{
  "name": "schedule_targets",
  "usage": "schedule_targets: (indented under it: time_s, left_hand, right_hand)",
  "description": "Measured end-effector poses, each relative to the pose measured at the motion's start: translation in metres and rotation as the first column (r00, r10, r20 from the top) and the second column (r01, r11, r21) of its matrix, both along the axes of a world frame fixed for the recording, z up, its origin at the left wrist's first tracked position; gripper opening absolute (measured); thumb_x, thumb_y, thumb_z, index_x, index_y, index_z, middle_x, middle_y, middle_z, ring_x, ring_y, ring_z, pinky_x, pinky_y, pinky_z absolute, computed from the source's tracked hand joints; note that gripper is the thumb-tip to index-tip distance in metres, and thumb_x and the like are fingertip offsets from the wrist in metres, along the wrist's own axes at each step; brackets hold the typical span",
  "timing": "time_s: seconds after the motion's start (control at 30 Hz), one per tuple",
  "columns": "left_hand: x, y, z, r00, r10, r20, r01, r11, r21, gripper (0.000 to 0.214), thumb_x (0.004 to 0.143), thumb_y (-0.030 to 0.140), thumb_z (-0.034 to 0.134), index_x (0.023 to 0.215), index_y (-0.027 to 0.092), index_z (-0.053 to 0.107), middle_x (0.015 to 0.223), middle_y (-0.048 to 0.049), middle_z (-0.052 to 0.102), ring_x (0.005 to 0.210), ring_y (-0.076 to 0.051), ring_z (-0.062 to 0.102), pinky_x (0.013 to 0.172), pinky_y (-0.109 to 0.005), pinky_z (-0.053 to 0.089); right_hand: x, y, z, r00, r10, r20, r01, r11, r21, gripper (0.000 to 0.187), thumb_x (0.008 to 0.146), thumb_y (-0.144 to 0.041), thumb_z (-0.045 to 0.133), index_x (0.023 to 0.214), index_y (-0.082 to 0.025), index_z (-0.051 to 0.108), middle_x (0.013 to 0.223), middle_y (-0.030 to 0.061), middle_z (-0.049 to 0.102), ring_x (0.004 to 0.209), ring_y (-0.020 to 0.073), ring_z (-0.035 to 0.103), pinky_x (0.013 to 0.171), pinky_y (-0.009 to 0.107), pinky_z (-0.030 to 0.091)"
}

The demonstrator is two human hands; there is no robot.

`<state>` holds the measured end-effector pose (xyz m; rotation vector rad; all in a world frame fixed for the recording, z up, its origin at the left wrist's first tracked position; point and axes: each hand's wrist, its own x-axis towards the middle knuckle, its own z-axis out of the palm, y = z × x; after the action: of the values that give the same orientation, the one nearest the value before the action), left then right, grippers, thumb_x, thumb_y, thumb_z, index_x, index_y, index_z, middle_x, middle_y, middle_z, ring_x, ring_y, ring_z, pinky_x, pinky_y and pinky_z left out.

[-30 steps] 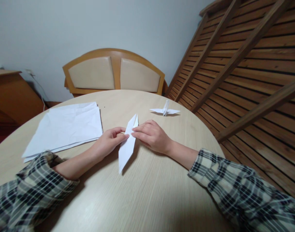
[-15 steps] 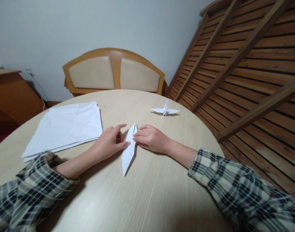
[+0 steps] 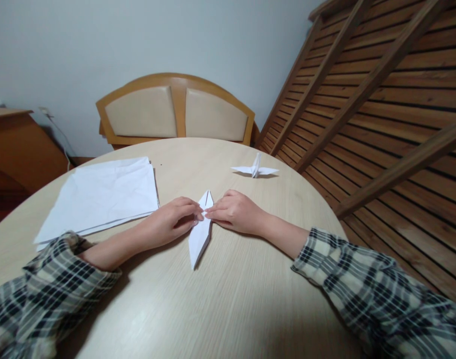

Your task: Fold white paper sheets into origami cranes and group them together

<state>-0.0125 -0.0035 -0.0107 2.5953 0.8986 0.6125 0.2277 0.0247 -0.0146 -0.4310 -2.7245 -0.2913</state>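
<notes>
A folded white paper (image 3: 200, 242), long and diamond-shaped with a slit at its far tip, lies on the round wooden table (image 3: 243, 299). My left hand (image 3: 171, 219) is closed on the paper's left edge, thumb and fingers together near its middle. From the other side my right hand (image 3: 237, 213) pinches the right edge at about the same height. The fingertips of both hands nearly meet over the paper and hide part of its middle. Beyond my right hand stands a finished paper crane (image 3: 255, 168) with its wings spread.
Several large white sheets (image 3: 101, 194) lie stacked on the table's left side, close to my left forearm. A chair back or headboard with cream panels (image 3: 216, 114) stands behind the table. Wooden slats (image 3: 392, 109) lean along the right, and a brown cabinet (image 3: 18, 144) is at left.
My left hand's raised index finger has come down, and its fingers have closed onto the folded paper beside the thumb. My right hand has barely shifted.
</notes>
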Motion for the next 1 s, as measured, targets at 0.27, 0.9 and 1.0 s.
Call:
schedule_targets:
  time_s: [0.27,0.9,1.0]
  left_hand:
    - [-0.01,0.003,0.002,0.996,-0.078,-0.038,0.078,0.997,-0.005,0.024,0.088,0.014,0.048,0.108,0.019,0.06,0.111,-0.0091,0.065,0.11,-0.023,0.055,0.097,-0.041,0.043]
    - [-0.003,0.009,-0.002,0.987,0.16,0.019,-0.159,0.987,-0.014,0.025,0.091,0.035,0.05,0.075,0.019,0.06,0.084,-0.0058,0.062,0.084,-0.022,0.057,0.078,-0.035,0.044]
    - [-0.001,0.01,-0.003,0.984,0.176,0.035,-0.176,0.984,-0.019,0.026,0.091,0.036,0.05,0.074,0.018,0.058,0.087,-0.0067,0.062,0.086,-0.022,0.056,0.08,-0.035,0.044]
  right_hand:
    - [-0.001,-0.005,0.004,0.999,-0.002,0.046,0.003,0.999,-0.041,0.017,0.095,-0.023,0.049,0.094,-0.018,0.066,0.091,0.0044,0.074,0.084,0.0155,0.063,0.077,0.033,0.031]
    - [-0.013,-0.003,-0.007,0.949,-0.234,-0.212,0.151,0.926,-0.345,0.021,0.092,-0.029,0.057,0.077,-0.017,0.066,0.092,0.0049,0.067,0.089,0.0179,0.055,0.082,0.033,0.038]
    - [-0.015,-0.002,-0.008,0.931,-0.289,-0.225,0.189,0.905,-0.382,0.019,0.086,-0.03,0.065,0.073,-0.017,0.066,0.087,0.0038,0.066,0.087,0.0177,0.055,0.081,0.032,0.038]
